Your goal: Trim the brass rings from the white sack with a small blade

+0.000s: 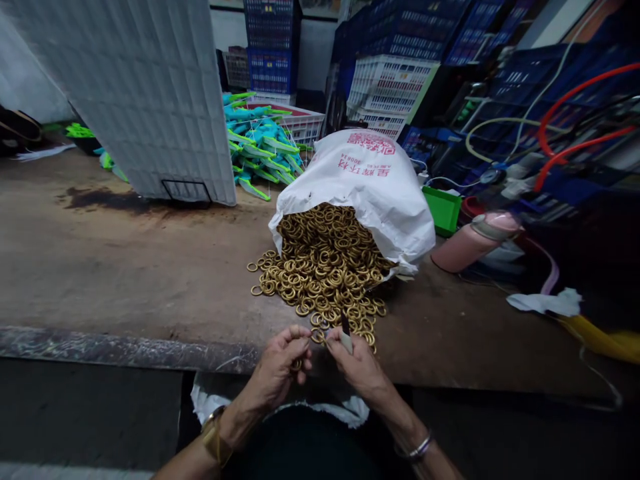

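My left hand (283, 363) is closed, its thumb and index finger pinching the edge of a brass-coloured ring (318, 336). Another ring (297, 365) shows inside its curled lower fingers. Closed around a small knife (345, 335) with a pale handle and dark blade pointing up, my right hand (361, 367) has its fingertips at the other side of the pinched ring. Just beyond both hands, a heap of similar rings (320, 273) spills from a white woven sack (395, 187) lying on its side with its mouth toward me.
The brown table (125, 280) has a worn front edge. A pale ribbed panel (165, 100) stands left, near blue-green plastic pieces (265, 147). A pink bottle (475, 240), green tray (443, 210) and orange hose (565, 150) are right. Stacked crates (385, 87) stand behind.
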`<state>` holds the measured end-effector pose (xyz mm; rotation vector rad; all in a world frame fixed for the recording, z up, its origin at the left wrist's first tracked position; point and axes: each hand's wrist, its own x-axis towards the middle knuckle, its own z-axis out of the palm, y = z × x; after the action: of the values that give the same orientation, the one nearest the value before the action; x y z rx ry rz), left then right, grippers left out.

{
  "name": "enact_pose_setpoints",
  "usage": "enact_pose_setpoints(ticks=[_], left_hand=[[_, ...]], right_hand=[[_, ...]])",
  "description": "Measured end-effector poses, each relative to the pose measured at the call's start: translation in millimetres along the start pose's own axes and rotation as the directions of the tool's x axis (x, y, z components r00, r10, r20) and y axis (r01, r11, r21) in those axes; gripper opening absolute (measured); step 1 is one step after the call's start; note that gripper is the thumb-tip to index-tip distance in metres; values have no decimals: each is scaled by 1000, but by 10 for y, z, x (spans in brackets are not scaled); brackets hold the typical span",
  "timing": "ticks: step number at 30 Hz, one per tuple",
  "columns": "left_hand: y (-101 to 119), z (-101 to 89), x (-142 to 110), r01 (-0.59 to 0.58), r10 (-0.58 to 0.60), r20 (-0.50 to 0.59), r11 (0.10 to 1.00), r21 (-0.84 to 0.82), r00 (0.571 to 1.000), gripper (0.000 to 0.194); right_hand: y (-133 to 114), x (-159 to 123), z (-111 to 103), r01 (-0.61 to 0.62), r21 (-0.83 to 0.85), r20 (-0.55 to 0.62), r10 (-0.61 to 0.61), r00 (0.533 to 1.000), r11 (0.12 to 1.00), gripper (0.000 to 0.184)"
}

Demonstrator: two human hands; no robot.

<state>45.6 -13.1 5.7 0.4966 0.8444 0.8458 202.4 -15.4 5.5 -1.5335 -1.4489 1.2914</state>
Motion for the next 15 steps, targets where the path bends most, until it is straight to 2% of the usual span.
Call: enact_pose_setpoints(ticks=[4,7,11,15], left_hand=[[-30,40,0,0,1,-19,997,76,1000,31],[-48,43,-7,-10,18,-56,989,148,998,30],[-66,59,4,-86,113,-100,967,241,989,29],[-80,120,16,-178,214,-67,919,352,974,25]], right_hand=[[-35,-19,73,-121,254,165,80,983,960,28],[-27,-19,125,-185,347,219,112,969,920,29],[38,4,180,-168,319,151,125,981,933,32],[113,30,204,-104,222,61,93,994,969,36]])
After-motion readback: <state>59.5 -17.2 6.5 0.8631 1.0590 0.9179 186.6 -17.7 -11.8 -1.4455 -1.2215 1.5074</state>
